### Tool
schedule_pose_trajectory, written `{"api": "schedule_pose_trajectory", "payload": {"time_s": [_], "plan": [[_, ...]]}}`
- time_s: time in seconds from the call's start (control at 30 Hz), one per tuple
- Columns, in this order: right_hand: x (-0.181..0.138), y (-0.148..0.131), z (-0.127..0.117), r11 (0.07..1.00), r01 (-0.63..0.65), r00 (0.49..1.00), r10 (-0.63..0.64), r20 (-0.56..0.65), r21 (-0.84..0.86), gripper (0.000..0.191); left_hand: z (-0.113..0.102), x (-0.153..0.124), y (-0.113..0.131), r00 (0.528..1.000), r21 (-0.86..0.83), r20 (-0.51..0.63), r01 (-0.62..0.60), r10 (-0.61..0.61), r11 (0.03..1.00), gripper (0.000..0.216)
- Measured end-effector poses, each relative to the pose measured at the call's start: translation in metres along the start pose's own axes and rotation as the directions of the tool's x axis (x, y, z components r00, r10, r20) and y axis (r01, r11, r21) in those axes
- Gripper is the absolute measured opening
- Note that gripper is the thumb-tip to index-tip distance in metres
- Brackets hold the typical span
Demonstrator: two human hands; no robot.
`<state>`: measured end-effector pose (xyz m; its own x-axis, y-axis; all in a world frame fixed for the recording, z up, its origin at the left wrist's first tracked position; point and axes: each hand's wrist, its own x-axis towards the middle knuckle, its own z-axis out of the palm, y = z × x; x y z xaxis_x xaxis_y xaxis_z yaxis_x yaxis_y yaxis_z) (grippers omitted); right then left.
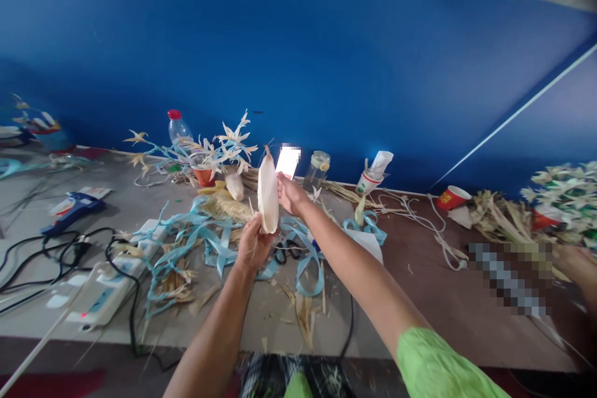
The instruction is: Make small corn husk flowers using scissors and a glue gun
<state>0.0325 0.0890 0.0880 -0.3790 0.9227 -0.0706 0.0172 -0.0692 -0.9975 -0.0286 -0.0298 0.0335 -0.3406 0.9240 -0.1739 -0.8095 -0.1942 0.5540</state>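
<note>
A pale corn husk (267, 193) stands upright above the middle of the table, its hollow side showing and its tip pointing up. My left hand (254, 239) is closed around its lower end. My right hand (291, 194) pinches the husk's right edge about halfway up. Below the hands lie light blue ribbon (308, 286), dark-handled scissors (288, 252) and husk scraps (304, 318). Just behind the husk, a lit phone screen (288, 158) leans near the wall.
Husk flowers on blue stems (231, 143) stand by a bottle (178, 129). At left are a glue gun (77, 211), black cords and a power strip (109, 289). A jar (318, 169) and red cup (452, 198) stand right. Another person's hand (576, 267) shows far right.
</note>
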Motion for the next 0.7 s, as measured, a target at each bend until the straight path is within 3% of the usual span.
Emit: {"api": "schedule_pose_trajectory", "payload": {"time_s": [0.1, 0.17, 0.27, 0.33, 0.37, 0.5, 0.6, 0.7], "plan": [[-0.032, 0.008, -0.010, 0.984, -0.113, 0.970, 0.079, 0.231, 0.135, 0.050, 0.002, -0.001, -0.004, 1.000, 0.030, 0.011, 0.002, -0.003, 1.000, 0.029], [-0.051, 0.017, -0.016, 0.991, -0.030, 0.971, -0.003, 0.240, 0.132, 0.031, 0.003, -0.002, -0.009, 0.998, 0.074, 0.054, 0.010, -0.014, 0.997, 0.030], [-0.067, 0.027, -0.026, 0.998, 0.060, 0.998, -0.060, 0.031, 0.003, 0.015, 0.003, -0.004, -0.017, 0.992, 0.186, 0.119, 0.026, -0.049, 0.982, 0.036], [-0.072, 0.030, -0.034, 0.990, 0.075, 0.989, -0.089, -0.115, -0.118, 0.015, 0.003, -0.005, -0.023, 0.991, 0.276, 0.124, 0.011, -0.047, 0.961, 0.041], [-0.074, 0.030, -0.038, 0.980, 0.080, 0.981, -0.110, -0.161, -0.183, 0.015, 0.003, -0.005, -0.025, 0.992, 0.317, 0.121, -0.013, -0.027, 0.948, 0.044], [-0.085, 0.030, -0.052, 0.904, 0.111, 0.946, -0.223, -0.235, -0.413, 0.021, 0.006, -0.008, -0.030, 0.959, 0.443, 0.285, -0.135, 0.003, 0.886, 0.053], [-0.093, 0.035, -0.056, 0.910, 0.147, 0.938, -0.253, -0.238, -0.387, 0.023, 0.007, -0.008, -0.031, 0.968, 0.520, 0.243, -0.185, 0.063, 0.834, 0.041], [-0.095, 0.045, -0.058, 0.973, 0.139, 0.952, -0.182, -0.244, -0.183, 0.024, 0.005, -0.006, -0.032, 0.982, 0.566, 0.164, -0.169, 0.091, 0.807, 0.031]]}}
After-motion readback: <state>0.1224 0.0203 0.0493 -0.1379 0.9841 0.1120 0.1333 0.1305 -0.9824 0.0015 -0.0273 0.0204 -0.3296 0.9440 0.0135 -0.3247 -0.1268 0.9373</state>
